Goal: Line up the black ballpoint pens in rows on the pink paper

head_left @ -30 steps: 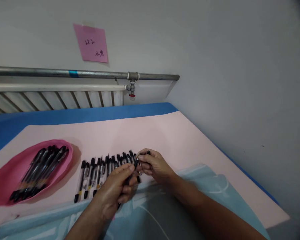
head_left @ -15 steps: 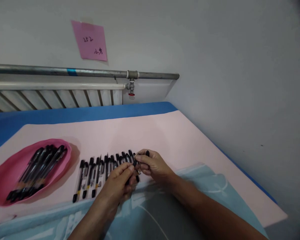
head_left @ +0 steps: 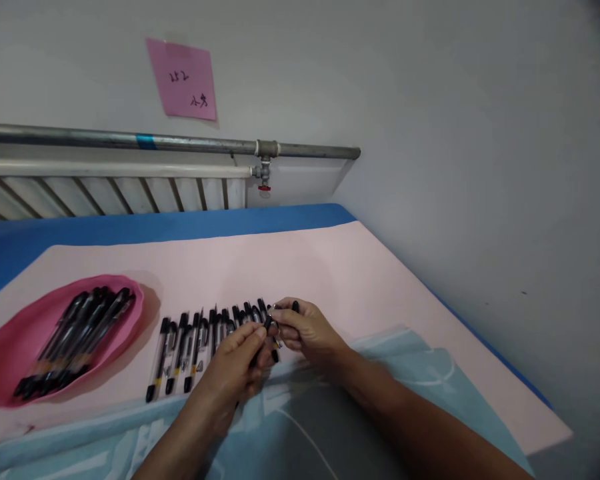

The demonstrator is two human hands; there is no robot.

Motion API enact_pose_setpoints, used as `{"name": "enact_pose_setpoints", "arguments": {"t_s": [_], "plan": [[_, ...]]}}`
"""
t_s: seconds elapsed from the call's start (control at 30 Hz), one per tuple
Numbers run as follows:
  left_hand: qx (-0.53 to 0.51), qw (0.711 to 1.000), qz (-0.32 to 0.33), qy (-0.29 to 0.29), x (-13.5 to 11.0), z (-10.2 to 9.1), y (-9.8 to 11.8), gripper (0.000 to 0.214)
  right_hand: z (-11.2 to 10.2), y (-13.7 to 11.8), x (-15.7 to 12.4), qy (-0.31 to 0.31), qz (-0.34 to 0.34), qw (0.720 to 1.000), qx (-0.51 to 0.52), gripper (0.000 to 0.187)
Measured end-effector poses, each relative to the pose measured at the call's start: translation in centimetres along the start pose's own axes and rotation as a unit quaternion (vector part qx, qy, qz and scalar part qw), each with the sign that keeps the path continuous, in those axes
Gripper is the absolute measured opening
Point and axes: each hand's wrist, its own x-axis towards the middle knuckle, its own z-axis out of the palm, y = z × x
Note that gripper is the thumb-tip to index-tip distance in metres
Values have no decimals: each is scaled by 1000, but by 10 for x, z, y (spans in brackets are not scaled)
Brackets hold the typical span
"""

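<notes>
My left hand [head_left: 243,353] is closed in a pinch on a pen [head_left: 267,323], whose black end sticks up between thumb and forefinger. The rest of that pen is mostly hidden by my fingers. Close against it, my right hand [head_left: 303,327] is closed too, with a black rounded end of what looks like a pen cap [head_left: 295,307] showing above the fingers. A small shiny bit shows at its fingertips, too small to name. Beside and behind my hands lies a row of black and clear pens [head_left: 177,357] with shorter pieces between them.
On the left, a pink bowl [head_left: 130,340] holds several black pens [head_left: 83,340]. A pink sheet [head_left: 260,267] covers the blue table [head_left: 195,227]. Light blue cloth [head_left: 405,353] lies along the near edge. A radiator [head_left: 130,193], a pipe [head_left: 195,144] and the right-hand wall [head_left: 470,200] border the table.
The view has shifted very slightly. My hands stay together in nearly the same place, with the black pen end a little lower and turned slightly between them.
</notes>
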Motion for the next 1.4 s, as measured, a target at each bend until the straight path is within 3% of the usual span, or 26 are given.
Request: {"name": "enact_pose_setpoints", "arguments": {"t_s": [0.13, 0.47, 0.67, 0.87, 1.07, 1.23, 1.4], "plan": [[7, 1000, -2, 0, 1, 0, 1, 24, -1, 1, 0, -32, 4, 999, 9, 25], [7, 1000, 1, -14, -4, 4, 1, 24, -2, -1, -2, -28, 11, 1000, -3, 26], [-11, 1000, 4, 0, -1, 2, 1, 24, -3, -2, -1, -87, 18, 996, 22, 25], [22, 999, 25, 17, -5, 3, 3, 23, -1, 0, 0, -21, -3, 1000, -12, 28], [10, 1000, 12, 10, -2, 2, 2, 24, -2, 1, 0, -35, 2, 999, -7, 25], [14, 1000, 22, 8, -1, 1, -1, 24, -1, 3, 0, -9, -5, 1000, -11, 27], [4, 1000, -21, -11, -2, -1, 1, 25, -2, 1, 0, -8, -14, 1000, -11, 23]]}}
